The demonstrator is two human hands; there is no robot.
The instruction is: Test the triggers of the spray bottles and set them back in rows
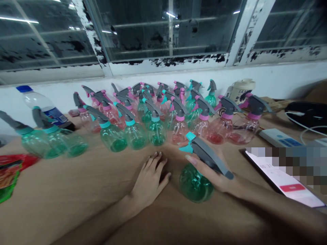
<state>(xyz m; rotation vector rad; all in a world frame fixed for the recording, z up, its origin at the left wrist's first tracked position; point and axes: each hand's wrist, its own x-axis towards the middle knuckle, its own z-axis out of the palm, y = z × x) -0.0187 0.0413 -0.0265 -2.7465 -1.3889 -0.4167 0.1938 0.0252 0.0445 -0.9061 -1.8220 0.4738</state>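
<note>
My right hand [217,170] is wrapped round the neck of a green spray bottle [195,185] with a grey trigger head and a turquoise nozzle. The bottle stands near the table's front, its nozzle pointing left; the palm side of the grip is hidden. To its left, my left hand [150,178] lies flat on the table [76,190], fingers stretched and holding nothing. Behind both hands is a row of several spray bottles, among them a green one [157,131] with a turquoise collar and a pink one [178,129] with a pink collar.
More spray bottles crowd back to the wall. A blue-capped water bottle [47,107] and two green spray bottles [35,143] stand left, near a red packet [10,173]. On the right lie a lit phone [276,173], a white box [279,137] and a black object [306,115]; a paper cup [240,90] stands behind.
</note>
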